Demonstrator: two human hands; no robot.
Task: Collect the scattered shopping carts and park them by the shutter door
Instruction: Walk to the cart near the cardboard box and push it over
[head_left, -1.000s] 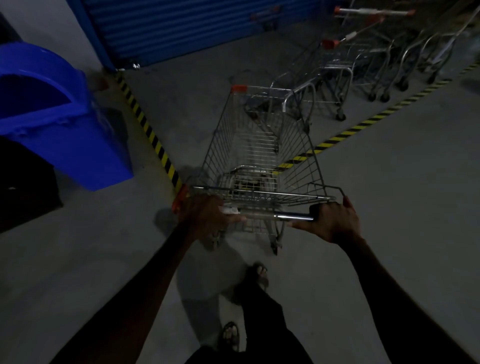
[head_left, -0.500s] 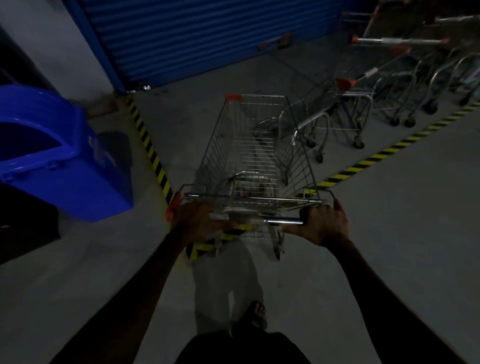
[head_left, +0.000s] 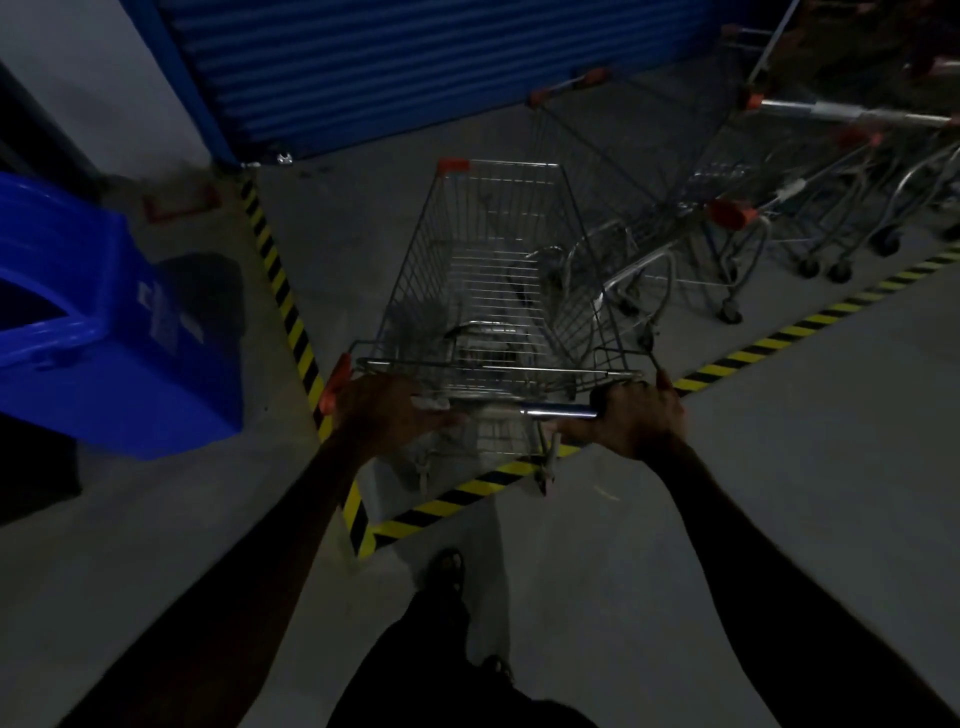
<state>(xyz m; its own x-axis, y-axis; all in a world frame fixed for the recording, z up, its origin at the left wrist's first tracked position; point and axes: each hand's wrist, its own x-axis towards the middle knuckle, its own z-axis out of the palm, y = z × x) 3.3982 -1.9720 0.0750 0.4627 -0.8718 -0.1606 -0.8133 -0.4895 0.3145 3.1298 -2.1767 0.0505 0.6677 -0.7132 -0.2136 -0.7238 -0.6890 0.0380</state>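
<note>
Our fingers (head_left: 436, 418) of the left hand (head_left: 387, 410) curl over the left end of the cart's handle bar (head_left: 558, 411), and our right hand (head_left: 641, 415) wraps the right end in the same way, so both hands hold the bar. The shopping cart (head_left: 498, 291) stands straight ahead of us, its long axis running away from us, its orange-capped front corner pointing at the blue shutter door (head_left: 415, 62). Its rear wheels sit just at the yellow-and-black floor tape (head_left: 467, 488), and its basket lies inside the taped bay. To its right, close alongside, stand the parked carts (head_left: 727, 208) in a row, their handles toward the right. A blue bin (head_left: 119, 353) sits left of the tape.

Compared with half a second ago, we have pushed the cart forward: the corner of the tape now lies beneath the handle and nearer our feet, the shutter door fills more of the top, and the bin has slid further toward the left.
</note>
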